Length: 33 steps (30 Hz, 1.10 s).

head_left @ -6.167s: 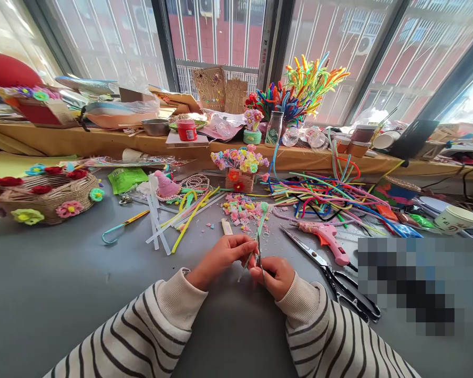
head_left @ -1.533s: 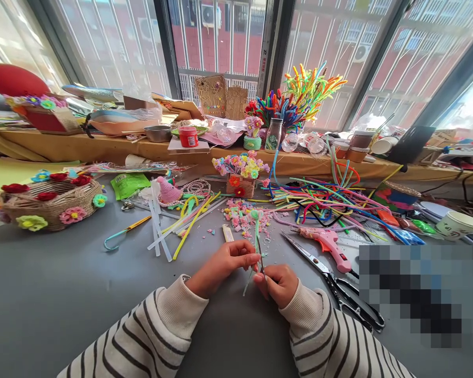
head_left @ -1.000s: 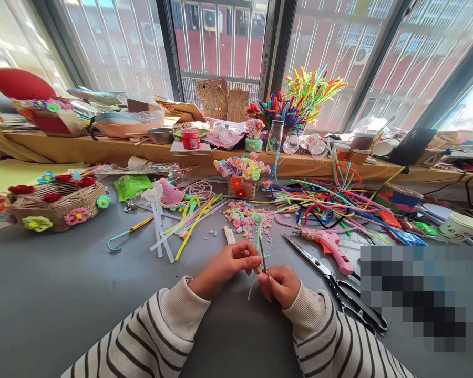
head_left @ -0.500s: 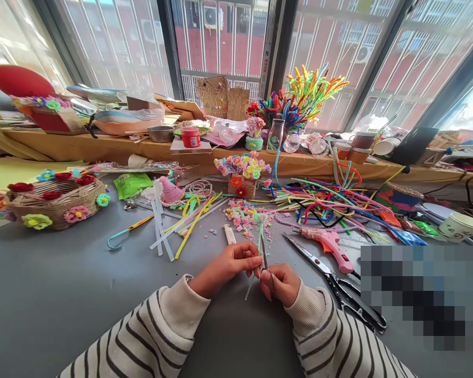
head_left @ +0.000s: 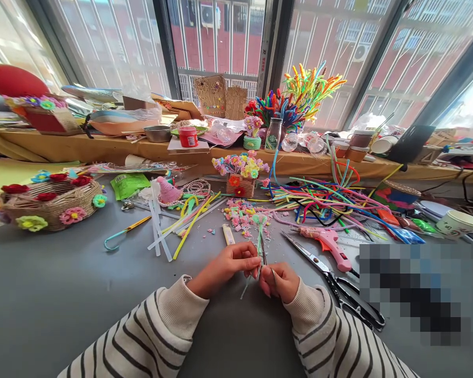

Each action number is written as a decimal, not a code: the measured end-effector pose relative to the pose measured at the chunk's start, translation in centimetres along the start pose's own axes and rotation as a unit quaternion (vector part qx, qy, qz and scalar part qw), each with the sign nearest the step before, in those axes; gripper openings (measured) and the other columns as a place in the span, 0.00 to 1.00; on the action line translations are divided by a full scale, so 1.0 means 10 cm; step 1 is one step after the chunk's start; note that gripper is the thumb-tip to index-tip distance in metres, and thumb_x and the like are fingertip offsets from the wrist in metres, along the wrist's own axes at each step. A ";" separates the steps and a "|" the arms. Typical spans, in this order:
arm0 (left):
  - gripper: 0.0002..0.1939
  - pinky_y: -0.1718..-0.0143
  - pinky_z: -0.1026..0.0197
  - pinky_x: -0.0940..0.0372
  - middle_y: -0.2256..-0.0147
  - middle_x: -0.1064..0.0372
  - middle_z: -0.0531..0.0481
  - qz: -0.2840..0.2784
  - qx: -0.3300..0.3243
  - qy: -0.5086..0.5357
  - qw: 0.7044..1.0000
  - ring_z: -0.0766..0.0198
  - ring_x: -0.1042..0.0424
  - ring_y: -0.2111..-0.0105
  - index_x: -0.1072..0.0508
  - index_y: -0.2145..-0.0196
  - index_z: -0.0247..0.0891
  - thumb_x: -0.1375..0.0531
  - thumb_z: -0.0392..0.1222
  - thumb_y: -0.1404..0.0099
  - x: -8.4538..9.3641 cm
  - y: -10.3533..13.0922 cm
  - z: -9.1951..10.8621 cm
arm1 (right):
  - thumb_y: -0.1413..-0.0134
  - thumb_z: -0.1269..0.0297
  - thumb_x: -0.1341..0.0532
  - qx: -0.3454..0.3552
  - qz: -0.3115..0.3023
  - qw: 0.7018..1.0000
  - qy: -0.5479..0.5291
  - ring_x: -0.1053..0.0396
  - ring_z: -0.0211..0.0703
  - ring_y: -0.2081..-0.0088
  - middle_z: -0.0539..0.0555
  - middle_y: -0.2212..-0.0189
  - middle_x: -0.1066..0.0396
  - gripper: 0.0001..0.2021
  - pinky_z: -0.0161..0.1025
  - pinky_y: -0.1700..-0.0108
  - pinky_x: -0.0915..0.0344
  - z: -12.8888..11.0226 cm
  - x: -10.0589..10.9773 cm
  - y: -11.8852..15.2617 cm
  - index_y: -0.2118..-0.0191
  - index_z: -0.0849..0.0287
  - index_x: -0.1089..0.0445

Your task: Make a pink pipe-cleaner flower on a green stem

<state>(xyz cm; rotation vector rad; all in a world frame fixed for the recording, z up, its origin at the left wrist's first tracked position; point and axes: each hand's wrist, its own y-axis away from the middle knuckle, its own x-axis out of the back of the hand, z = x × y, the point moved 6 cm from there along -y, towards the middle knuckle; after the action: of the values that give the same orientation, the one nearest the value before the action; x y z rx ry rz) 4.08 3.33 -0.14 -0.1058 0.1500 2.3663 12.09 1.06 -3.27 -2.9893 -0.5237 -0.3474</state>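
My left hand (head_left: 236, 262) pinches a pale green pipe cleaner (head_left: 259, 231), whose looped top points away from me and whose thin tail hangs below the fingers. Close on its right, my right hand (head_left: 279, 281) is closed on a small pair of scissors (head_left: 264, 254); the blades lie along the pipe cleaner, and the fingers cover most of the handles. Beyond both hands, a heap of pink, yellow and green fluffy clippings (head_left: 244, 214) is scattered on the grey table (head_left: 142, 304).
Large black-handled scissors (head_left: 323, 268) and a pink glue gun (head_left: 331, 247) lie to the right. Behind them is a pile of pipe cleaners (head_left: 315, 199). Clear glue sticks (head_left: 157, 220) lie left, near a flower-trimmed basket (head_left: 51, 210). A small flower pot (head_left: 240, 185) stands at the back.
The scissor blades look slightly more apart beside the pipe cleaner. Both hands stay nearly in place, while the whole view has shifted slightly.
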 end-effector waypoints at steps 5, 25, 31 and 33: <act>0.08 0.77 0.67 0.50 0.82 0.41 0.55 0.025 0.001 0.004 1.000 0.74 0.44 0.81 0.40 0.79 0.34 0.44 0.40 0.51 0.02 0.00 0.02 | 0.59 0.40 0.56 0.010 0.015 1.000 0.016 0.56 0.27 0.89 0.45 0.95 0.56 0.29 0.31 0.84 0.56 -0.02 0.01 -0.01 0.94 0.60 0.49; 0.07 0.77 0.68 0.51 0.82 0.41 0.56 0.007 -0.001 -0.011 1.000 0.74 0.45 0.80 0.40 0.80 0.33 0.45 0.39 0.49 -0.02 0.02 0.05 | 0.56 0.42 0.57 0.029 -0.022 0.999 0.015 0.56 0.26 0.90 0.44 0.94 0.54 0.28 0.31 0.85 0.57 0.00 0.00 -0.01 0.91 0.62 0.44; 0.08 0.77 0.68 0.51 0.82 0.44 0.57 0.021 -0.009 -0.015 1.000 0.75 0.46 0.81 0.41 0.79 0.33 0.45 0.40 0.49 0.03 0.00 0.01 | 0.56 0.44 0.56 0.024 0.015 0.998 0.060 0.53 0.27 0.88 0.46 0.94 0.51 0.28 0.31 0.82 0.54 0.04 0.03 -0.01 0.93 0.61 0.48; 0.08 0.77 0.68 0.51 0.82 0.44 0.57 0.024 -0.010 -0.014 1.000 0.75 0.46 0.81 0.41 0.79 0.34 0.45 0.40 0.49 0.04 0.00 0.00 | 0.56 0.43 0.56 0.020 0.014 0.998 0.065 0.54 0.28 0.88 0.46 0.94 0.52 0.29 0.31 0.82 0.54 0.04 0.02 -0.02 0.94 0.61 0.49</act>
<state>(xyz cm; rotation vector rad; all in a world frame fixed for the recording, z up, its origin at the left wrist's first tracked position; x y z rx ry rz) 3.83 3.57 -0.18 -0.0804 0.1167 2.4154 12.31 1.34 -3.56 -2.9078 -0.4705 -0.5179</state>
